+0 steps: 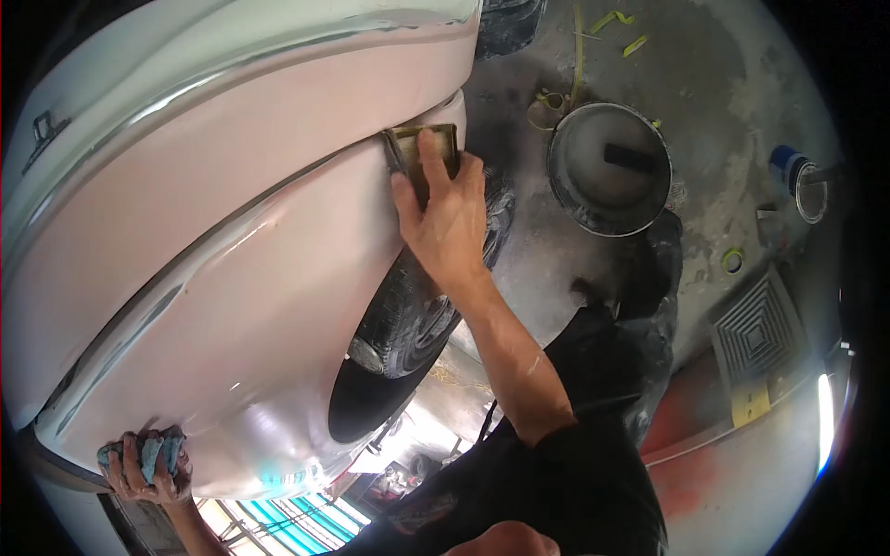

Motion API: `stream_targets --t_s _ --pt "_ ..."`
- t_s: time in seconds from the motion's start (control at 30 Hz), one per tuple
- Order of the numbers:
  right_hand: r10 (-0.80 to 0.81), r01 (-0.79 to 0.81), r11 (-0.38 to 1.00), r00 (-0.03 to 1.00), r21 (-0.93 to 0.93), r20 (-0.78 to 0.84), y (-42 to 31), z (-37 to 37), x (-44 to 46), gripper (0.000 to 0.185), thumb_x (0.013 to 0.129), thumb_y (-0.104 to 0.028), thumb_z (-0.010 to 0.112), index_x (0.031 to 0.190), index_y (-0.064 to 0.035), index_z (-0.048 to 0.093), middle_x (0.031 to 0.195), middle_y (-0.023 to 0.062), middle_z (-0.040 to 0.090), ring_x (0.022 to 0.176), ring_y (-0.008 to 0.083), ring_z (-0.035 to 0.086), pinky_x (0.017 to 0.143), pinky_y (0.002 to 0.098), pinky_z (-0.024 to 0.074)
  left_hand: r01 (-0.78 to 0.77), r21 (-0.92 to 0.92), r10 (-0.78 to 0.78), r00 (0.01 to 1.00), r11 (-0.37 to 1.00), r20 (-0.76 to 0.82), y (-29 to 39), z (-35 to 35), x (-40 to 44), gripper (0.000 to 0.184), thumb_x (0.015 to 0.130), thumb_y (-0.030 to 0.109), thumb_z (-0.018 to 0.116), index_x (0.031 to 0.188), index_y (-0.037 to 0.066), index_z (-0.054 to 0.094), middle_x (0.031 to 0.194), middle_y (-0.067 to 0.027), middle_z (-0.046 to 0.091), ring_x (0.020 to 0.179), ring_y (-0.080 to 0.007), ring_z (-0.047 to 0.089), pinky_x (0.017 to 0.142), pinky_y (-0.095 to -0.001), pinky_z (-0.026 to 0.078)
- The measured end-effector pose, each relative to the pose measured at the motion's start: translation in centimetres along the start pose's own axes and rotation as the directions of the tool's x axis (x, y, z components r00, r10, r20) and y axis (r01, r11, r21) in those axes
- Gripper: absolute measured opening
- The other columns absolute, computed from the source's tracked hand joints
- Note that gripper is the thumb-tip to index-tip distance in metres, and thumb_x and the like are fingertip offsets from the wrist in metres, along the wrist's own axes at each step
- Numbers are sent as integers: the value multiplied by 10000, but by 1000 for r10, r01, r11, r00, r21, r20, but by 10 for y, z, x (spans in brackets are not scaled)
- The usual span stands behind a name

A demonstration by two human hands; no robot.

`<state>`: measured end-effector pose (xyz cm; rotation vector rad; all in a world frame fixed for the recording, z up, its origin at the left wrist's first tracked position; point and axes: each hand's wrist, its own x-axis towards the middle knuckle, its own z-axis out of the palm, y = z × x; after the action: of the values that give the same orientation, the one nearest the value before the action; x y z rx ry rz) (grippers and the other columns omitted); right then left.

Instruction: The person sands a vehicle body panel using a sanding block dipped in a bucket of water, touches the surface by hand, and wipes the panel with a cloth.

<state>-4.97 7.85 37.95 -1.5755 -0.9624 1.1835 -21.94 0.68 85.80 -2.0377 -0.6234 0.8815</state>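
A pale pinkish-white car body panel (pixel 306 204) curves across the left and middle of the view. My right hand (pixel 450 218) presses a dark-edged, tan-faced sanding block (pixel 436 148) against it, close to the panel seam above the wheel. The fingers lie over the block, with the thumb on its left side. At lower left, my left hand (pixel 153 477) grips a crumpled wet blue-grey cloth (pixel 148 454) against the panel's lower end. Below my right hand, the tyre (pixel 408 315) sits in the wheel arch.
A round basin (pixel 603 208) of grey water stands on the wet floor, with a dark rectangular piece in it. Farther right are a blue can (pixel 788 162), a tape roll (pixel 732 260) and a square grille-patterned piece (pixel 760 320). Another panel with red patches (pixel 681 482) lies at lower right.
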Motion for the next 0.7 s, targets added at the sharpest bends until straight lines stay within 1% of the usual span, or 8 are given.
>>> stream_targets --t_s 0.07,0.17,0.2,0.3,0.37,0.43,0.53,0.7 --pt "-135 135 991 991 1 -24 -8 -2 -13 579 943 -237 749 1448 13 615 1201 370 582 1052 476 622 912 500 544 0 1 0 1000 1000 6 1 0 -1 276 1094 464 561 1074 196 623 1307 -165 710 1310 -419 553 1078 -609 455" --pt "-72 71 993 997 97 6 -4 0 -14 572 941 -233 749 1437 22 619 1195 372 582 1041 474 614 930 504 533 -8 -4 8 1000 1000 4 -1 1 1 281 1092 464 564 1068 190 621 1302 -169 711 1304 -416 557 1072 -605 463" --pt "-51 52 998 998 22 -32 5 4 -5 592 922 -261 746 1446 -13 625 1203 385 562 1043 508 606 905 559 524 -13 -4 13 1000 1000 5 -1 -1 1 282 1092 464 565 1069 189 622 1303 -169 711 1304 -416 558 1071 -605 464" --pt "-7 6 1000 999 -16 -48 5 2 -1 591 914 -244 752 1445 -17 625 1204 386 566 1044 502 607 905 557 523 -19 4 19 1000 1000 -6 0 -2 1 284 1091 462 568 1070 184 624 1303 -169 709 1302 -415 561 1067 -604 466" --pt "-157 162 982 986 98 -53 -6 1 -16 602 906 -232 772 1456 -37 625 1215 392 557 1048 515 597 905 561 521 -19 -1 19 1000 1000 -8 2 1 2 285 1090 461 571 1071 182 626 1304 -169 708 1301 -414 563 1065 -604 468" --pt "-81 79 985 997 151 4 2 2 -13 620 905 -244 777 1468 -37 618 1219 404 547 1072 525 591 930 563 518 -33 -8 33 999 999 0 2 -1 5 287 1089 460 573 1073 179 627 1304 -168 708 1300 -413 565 1063 -603 470" --pt "-23 23 997 1000 -78 -4 16 0 8 621 923 -233 776 1479 -13 608 1224 369 569 1116 500 589 986 540 516 -34 -4 34 999 999 -6 5 -2 5 289 1087 458 576 1074 175 630 1305 -168 706 1298 -412 568 1060 -603 473" --pt "-81 81 995 997 65 -3 1 -3 -16 578 925 -230 783 1448 -34 637 1210 370 577 1107 508 594 960 538 520 -47 -17 47 999 999 -15 4 3 10 292 1085 456 582 1077 168 633 1307 -167 704 1296 -410 573 1055 -601 477"
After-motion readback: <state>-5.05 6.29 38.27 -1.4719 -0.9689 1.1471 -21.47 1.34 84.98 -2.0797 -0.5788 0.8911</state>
